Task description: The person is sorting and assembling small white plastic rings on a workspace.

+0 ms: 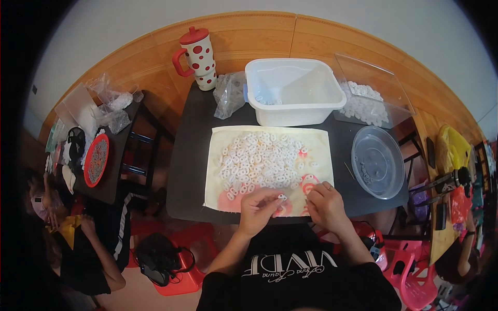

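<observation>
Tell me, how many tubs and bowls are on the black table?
3: a white tub at the back, a clear square tray of white pieces to its right, and a clear round bowl on the right. Nothing seems hidden.

Single head view, fisheye, looking steeply down from above the person's own chest at the black table [192,171]. Close range: left hand [258,206] and right hand [325,205] sit low-centre, forearms entering from the bottom edge. Edges bend near the rim. No second view to overlap.
</observation>
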Motion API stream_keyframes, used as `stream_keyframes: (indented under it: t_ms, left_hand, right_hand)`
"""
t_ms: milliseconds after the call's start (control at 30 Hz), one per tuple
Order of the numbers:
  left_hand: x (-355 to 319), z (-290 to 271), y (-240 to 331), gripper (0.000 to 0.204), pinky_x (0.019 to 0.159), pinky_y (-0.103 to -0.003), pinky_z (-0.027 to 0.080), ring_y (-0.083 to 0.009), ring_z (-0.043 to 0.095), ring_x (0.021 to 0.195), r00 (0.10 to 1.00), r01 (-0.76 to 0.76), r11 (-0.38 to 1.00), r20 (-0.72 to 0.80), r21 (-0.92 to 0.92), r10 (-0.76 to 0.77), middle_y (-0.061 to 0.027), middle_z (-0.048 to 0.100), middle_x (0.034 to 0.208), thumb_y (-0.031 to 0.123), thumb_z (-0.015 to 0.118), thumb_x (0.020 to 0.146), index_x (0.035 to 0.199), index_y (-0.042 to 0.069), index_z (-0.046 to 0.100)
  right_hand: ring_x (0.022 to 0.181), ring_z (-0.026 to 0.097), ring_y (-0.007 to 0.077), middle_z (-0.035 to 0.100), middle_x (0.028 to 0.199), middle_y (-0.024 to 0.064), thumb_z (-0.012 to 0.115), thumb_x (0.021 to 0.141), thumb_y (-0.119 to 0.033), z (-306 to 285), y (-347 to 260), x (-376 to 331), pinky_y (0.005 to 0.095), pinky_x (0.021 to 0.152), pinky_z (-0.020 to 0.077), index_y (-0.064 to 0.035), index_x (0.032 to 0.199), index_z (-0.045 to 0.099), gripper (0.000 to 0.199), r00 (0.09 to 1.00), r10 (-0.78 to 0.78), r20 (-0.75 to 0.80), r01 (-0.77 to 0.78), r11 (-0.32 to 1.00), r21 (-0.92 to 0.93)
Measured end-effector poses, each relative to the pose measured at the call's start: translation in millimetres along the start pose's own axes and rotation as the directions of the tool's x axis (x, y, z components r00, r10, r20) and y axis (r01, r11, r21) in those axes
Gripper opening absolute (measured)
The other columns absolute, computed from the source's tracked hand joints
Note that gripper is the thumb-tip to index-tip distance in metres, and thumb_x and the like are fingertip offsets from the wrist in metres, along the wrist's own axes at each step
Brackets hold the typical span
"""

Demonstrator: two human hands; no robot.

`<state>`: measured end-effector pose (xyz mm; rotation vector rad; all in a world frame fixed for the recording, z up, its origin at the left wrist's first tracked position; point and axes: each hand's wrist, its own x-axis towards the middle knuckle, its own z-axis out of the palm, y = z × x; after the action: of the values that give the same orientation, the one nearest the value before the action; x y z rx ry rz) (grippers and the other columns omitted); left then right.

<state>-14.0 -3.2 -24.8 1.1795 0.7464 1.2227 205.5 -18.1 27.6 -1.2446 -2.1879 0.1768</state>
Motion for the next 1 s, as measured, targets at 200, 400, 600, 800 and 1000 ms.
stream_keyframes:
  t_ms: [200,400,600,800,1000]
  left_hand:
    - [1.8,6.7,6.4,0.017,0.053,-0.018,0.045,-0.0043,0.059,0.062,1.0,0.0,1.0,-0.005,-0.011,0.0,-0.0042,0.07,0.083,-0.004,0.065,0.089,0.105,-0.001,0.069]
    - [1.1,11.1,11.1,0.019,0.053,-0.018,0.045,-0.0041,0.059,0.062,0.999,0.038,0.999,0.034,-0.012,-0.038,-0.0041,0.07,0.083,-0.006,0.064,0.089,0.107,-0.001,0.068]
    - [-1.0,18.5,14.4,0.021,0.053,-0.019,0.046,-0.0073,0.063,0.072,0.998,-0.016,0.999,0.063,-0.04,0.019,-0.0046,0.069,0.087,-0.005,0.062,0.091,0.111,-0.001,0.066]
    - [-0.9,18.4,16.3,0.018,0.051,-0.019,0.048,-0.008,0.063,0.065,0.999,0.023,1.0,0.022,-0.013,-0.023,-0.0094,0.07,0.084,-0.007,0.063,0.09,0.107,-0.004,0.067]
    - [-1.3,18.1,15.7,0.019,0.051,-0.019,0.047,-0.008,0.063,0.067,1.0,-0.006,1.0,0.031,-0.015,0.006,-0.0088,0.07,0.084,-0.007,0.062,0.091,0.108,-0.004,0.067]
  right_hand:
    - [0.076,0.061,0.0171,0.064,0.087,0.0082,0.067,0.079,0.009,6.2,-3.0,-1.2,0.027,0.067,0.0475,0.0001,0.091,0.068,0.015,0.952,0.307,0.009,-0.267,0.815,0.515]
    - [0.086,0.061,0.0081,0.068,0.097,0.0032,0.064,0.085,0.013,32.7,-6.2,1.4,0.0237,0.076,0.0487,0.002,0.101,0.07,0.02,0.849,0.505,0.154,-0.269,0.163,0.949]
    - [0.087,0.062,0.0096,0.069,0.093,0.0057,0.064,0.086,0.014,36.2,-13.9,5.6,0.0229,0.08,0.0484,0.0031,0.1,0.071,0.019,0.83,0.551,0.092,-0.214,0.162,0.963]
    - [0.088,0.062,0.01,0.069,0.094,0.0061,0.064,0.086,0.013,34.5,-15.1,4.6,0.0228,0.081,0.0483,0.0035,0.099,0.071,0.018,0.841,0.535,0.084,-0.226,0.206,0.952]
    - [0.088,0.062,0.01,0.069,0.094,0.0061,0.064,0.086,0.012,31.3,-15.7,4.8,0.023,0.082,0.0482,0.003,0.1,0.071,0.018,0.847,0.521,0.109,-0.244,0.198,0.949]
